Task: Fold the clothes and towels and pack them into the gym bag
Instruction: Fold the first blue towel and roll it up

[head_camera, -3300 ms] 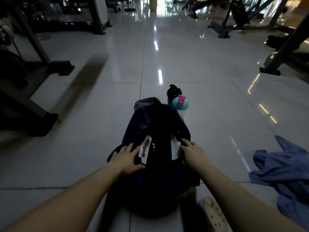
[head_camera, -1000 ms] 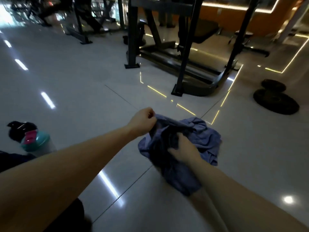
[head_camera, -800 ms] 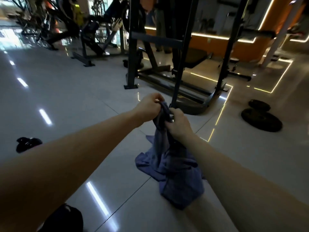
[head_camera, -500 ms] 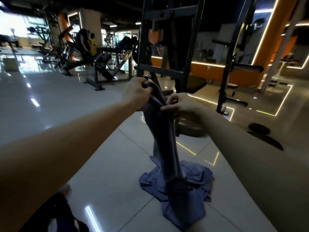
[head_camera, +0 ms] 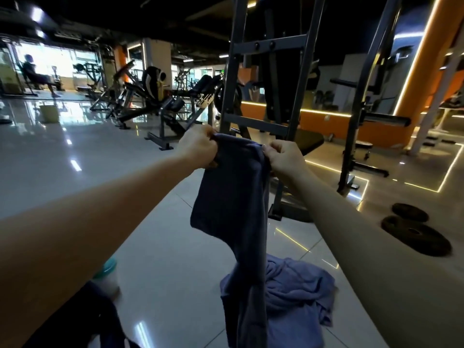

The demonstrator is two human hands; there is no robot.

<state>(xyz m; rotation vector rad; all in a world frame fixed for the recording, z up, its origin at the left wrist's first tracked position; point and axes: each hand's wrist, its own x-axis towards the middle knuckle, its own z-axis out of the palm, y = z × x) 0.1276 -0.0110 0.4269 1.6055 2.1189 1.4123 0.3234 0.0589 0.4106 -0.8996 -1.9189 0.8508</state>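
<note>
Glossy pale tiles cover the gym floor [head_camera: 75, 172], throwing back the ceiling lights, with dark weight machines [head_camera: 150, 101] lined up at the far left and an orange-lit wall at the far right. A black steel rack [head_camera: 263, 101] stands just beyond the person's outstretched arms.

Both hands are raised in front of that rack, holding a blue garment [head_camera: 231, 197] by its top edge. The left hand [head_camera: 198, 146] has its fingers curled tightly around one upper corner. The right hand [head_camera: 283, 159] pinches the other corner a short way to the right, so the cloth between them is pulled into a narrow band. From there the garment hangs straight down, and its lower part lies bunched in a heap on the floor, near and a little to the right.

At the near left, partly hidden under the left forearm, sits the dark gym bag [head_camera: 105, 322]. A pale bottle with a teal lid [head_camera: 106, 277] stands just beyond it. Two black weight plates [head_camera: 416, 237] lie flat on the tiles to the right, overlapping. Far off on the left, a person [head_camera: 32, 74] sits against the bright windows.
</note>
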